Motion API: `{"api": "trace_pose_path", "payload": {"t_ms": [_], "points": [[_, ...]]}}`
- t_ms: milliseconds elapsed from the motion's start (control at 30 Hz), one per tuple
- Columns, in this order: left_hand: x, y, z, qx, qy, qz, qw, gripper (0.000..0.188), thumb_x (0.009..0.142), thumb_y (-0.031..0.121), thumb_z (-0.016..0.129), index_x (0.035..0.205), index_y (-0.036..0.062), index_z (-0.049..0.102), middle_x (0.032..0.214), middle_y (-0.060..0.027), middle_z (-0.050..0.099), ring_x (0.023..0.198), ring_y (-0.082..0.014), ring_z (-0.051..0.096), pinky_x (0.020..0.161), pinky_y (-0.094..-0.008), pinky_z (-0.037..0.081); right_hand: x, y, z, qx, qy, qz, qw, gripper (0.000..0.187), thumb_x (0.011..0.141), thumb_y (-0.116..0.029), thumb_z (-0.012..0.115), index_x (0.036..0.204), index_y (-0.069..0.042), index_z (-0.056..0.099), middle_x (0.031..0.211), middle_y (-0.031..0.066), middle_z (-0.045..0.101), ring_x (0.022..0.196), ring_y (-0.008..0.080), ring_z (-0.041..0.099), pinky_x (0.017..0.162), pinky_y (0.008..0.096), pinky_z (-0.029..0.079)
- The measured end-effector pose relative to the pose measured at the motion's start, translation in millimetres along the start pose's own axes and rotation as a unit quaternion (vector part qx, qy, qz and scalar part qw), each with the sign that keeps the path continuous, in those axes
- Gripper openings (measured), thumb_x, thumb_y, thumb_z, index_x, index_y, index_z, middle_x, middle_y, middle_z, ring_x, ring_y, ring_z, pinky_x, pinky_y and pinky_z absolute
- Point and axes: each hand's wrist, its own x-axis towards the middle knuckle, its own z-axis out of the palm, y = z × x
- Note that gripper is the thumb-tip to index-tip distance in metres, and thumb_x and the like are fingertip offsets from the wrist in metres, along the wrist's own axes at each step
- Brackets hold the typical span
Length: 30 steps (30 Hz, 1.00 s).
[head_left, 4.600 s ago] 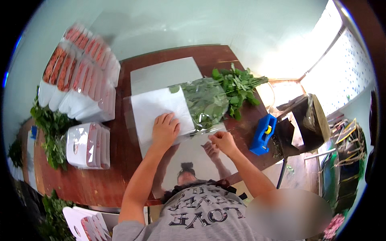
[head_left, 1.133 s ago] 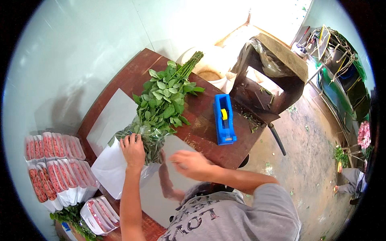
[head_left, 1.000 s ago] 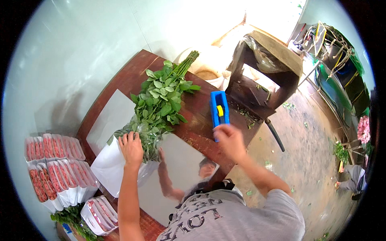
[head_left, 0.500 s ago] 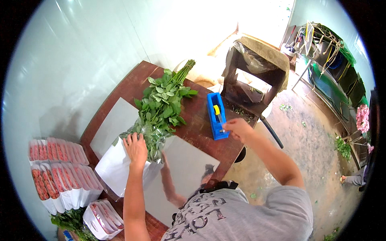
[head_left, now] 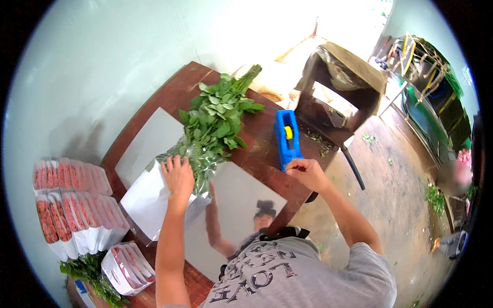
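Wrapped bundle of leaves (head_left: 201, 169) noted at the middle of the counter (head_left: 259, 154), its lower part covered by a white paper wrapper (head_left: 144, 203), clear film over the leaves. The wrapper is pressed from above by the left hand (head_left: 178, 177), grip spread, fingertips at the edge between paper and leaves. By the right hand (head_left: 308, 173) the near end of a blue tape dispenser (head_left: 282, 146) is reached; grip drawn together, thumb against fingers; whether tape is pinched cannot be told. A yellow tape roll (head_left: 288, 133) is seated in the dispenser. Beyond the bundle, a loose leafy bunch (head_left: 218, 115) is laid, stems pointing away. A shiny sheet (head_left: 246, 192) lies partly under the wrapper. To the left, white packs (head_left: 82, 208) with pinkish-red contents are stacked in rows; a smaller group of packs (head_left: 128, 269) is set nearer.
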Motion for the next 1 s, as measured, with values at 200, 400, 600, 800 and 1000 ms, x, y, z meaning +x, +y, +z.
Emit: {"api": "trace_pose_path", "payload": {"t_ms": [200, 400, 600, 800, 1000], "points": [[0.6, 0.9, 8.4, 0.033, 0.015, -0.007, 0.999, 0.028, 0.084, 0.021, 0.059, 0.11, 0.0097, 0.065, 0.116, -0.008, 0.056, 0.116, -0.0303, 0.045, 0.105, -0.0528, 0.029, 75.8, -72.5, 68.0, 0.136, -0.122, -0.034, 0.983, 0.01, 0.087, -0.009, 0.067, 0.09, 0.0, 0.065, 0.076, -0.0026, 0.061, 0.068, 0.0034, 0.051, 0.06, 0.022, 0.043], [-6.6, 0.9, 7.9, -0.003, 0.068, -0.04, 0.997, 0.027, 0.084, 0.016, 0.054, 0.107, 0.0087, 0.067, 0.11, -0.0091, 0.061, 0.114, -0.031, 0.049, 0.105, -0.0527, 0.03, 138.9, -150.5, 149.6, 0.19, -0.218, -0.069, 0.955, 0.012, 0.086, -0.011, 0.068, 0.092, -0.001, 0.067, 0.073, -0.0036, 0.059, 0.061, 0.0036, 0.047, 0.055, 0.0208, 0.039], [-6.8, 8.8, 6.9, -0.046, 0.051, -0.047, 0.997, 0.034, 0.083, 0.017, 0.056, 0.114, 0.0062, 0.062, 0.112, -0.0083, 0.056, 0.117, -0.0303, 0.047, 0.108, -0.053, 0.026, 205.4, -76.6, 234.9, 0.079, -0.241, 0.035, 0.967, 0.026, 0.081, -0.025, 0.071, 0.085, 0.001, 0.07, 0.064, 0.0014, 0.061, 0.051, 0.0086, 0.048, 0.048, 0.0264, 0.039], [-14.1, 4.1, 12.2, -0.011, 0.01, -0.048, 0.999, 0.037, 0.081, 0.021, 0.061, 0.116, 0.0077, 0.061, 0.114, -0.0072, 0.055, 0.115, -0.0297, 0.046, 0.107, -0.0531, 0.027, 204.2, -81.6, 251.5, -0.024, -0.204, 0.049, 0.977, 0.034, 0.077, -0.034, 0.072, 0.076, 0.001, 0.072, 0.06, 0.0067, 0.064, 0.052, 0.0146, 0.056, 0.052, 0.0305, 0.046], [-8.8, 4.2, 10.4, -0.081, 0.06, -0.048, 0.994, 0.023, 0.083, 0.021, 0.06, 0.101, 0.0082, 0.065, 0.102, -0.006, 0.062, 0.108, -0.0273, 0.053, 0.103, -0.0492, 0.031, 199.0, -72.1, 251.8, -0.083, -0.152, 0.033, 0.984, 0.041, 0.075, -0.04, 0.072, 0.068, 0.001, 0.069, 0.06, 0.0077, 0.064, 0.054, 0.0173, 0.059, 0.057, 0.0324, 0.048]]}}
